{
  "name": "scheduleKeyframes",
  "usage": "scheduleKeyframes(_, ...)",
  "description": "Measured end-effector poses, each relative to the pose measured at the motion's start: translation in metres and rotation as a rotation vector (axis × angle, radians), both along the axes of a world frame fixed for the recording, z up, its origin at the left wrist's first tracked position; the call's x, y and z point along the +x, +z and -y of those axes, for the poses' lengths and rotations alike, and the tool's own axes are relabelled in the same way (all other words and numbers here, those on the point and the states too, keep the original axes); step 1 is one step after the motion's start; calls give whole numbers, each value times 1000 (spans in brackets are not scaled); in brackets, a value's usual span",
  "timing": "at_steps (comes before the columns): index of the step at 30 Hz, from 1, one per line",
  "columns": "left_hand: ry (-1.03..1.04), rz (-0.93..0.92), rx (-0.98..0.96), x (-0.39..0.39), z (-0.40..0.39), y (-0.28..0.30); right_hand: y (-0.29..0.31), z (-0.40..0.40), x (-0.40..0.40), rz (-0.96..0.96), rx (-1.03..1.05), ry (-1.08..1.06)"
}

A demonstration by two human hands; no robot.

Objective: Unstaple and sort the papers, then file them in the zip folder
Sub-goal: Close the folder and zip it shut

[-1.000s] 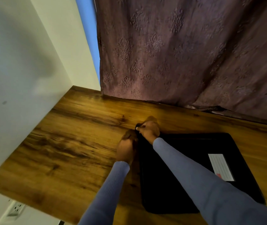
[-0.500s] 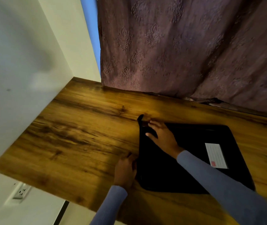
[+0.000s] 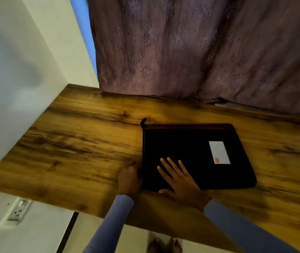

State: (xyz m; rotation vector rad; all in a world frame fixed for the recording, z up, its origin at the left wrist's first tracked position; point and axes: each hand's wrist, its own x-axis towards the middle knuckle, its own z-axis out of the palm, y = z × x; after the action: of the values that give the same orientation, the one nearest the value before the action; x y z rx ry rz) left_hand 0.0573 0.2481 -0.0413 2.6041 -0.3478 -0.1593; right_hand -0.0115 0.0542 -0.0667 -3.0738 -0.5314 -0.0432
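Observation:
A black zip folder (image 3: 191, 150) lies flat on the wooden table (image 3: 83, 143), with a white label (image 3: 219, 152) bearing a red mark on its right half. A zip pull tab (image 3: 143, 121) sticks up at its far left corner. My right hand (image 3: 177, 177) rests flat on the folder's near left part, fingers straight and spread. My left hand (image 3: 129, 178) is at the folder's left edge with its fingers curled against that edge. No papers are in view.
A purple patterned curtain (image 3: 191, 52) hangs along the table's far edge. A white wall (image 3: 17, 70) borders the table's left side, with a power socket (image 3: 17, 210) below the tabletop. Bare feet (image 3: 163, 244) show on the floor beneath.
My right hand slid from the folder's far left corner down to its near left part and now lies flat. My left hand moved nearer along the left edge.

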Motion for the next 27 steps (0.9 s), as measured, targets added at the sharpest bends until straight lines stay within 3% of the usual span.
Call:
scheduleKeyframes(8, 122, -77, -181, -82, 2, -4, -1, -17, -2, -16, 33, -115)
scheduleKeyframes(12, 230, -154, -330, -93, 19, 0, 5, -25, -17, 178, 175, -171)
scheduleKeyframes(15, 289, -242, -454, -93, 12, -2, 11, -37, -30, 274, 227, -92)
scheduleKeyframes(21, 257, -329, -478, -85, 7, -1, 9, -52, -28, 150, 229, -40)
scheduleKeyframes(25, 459, -561, -749, -83, 3, 2, 2, -57, -39, 79, 242, -144)
scheduleKeyframes(27, 551, -583, -829, -80, 4, 5, 2, -59, -42, 50, 292, -190)
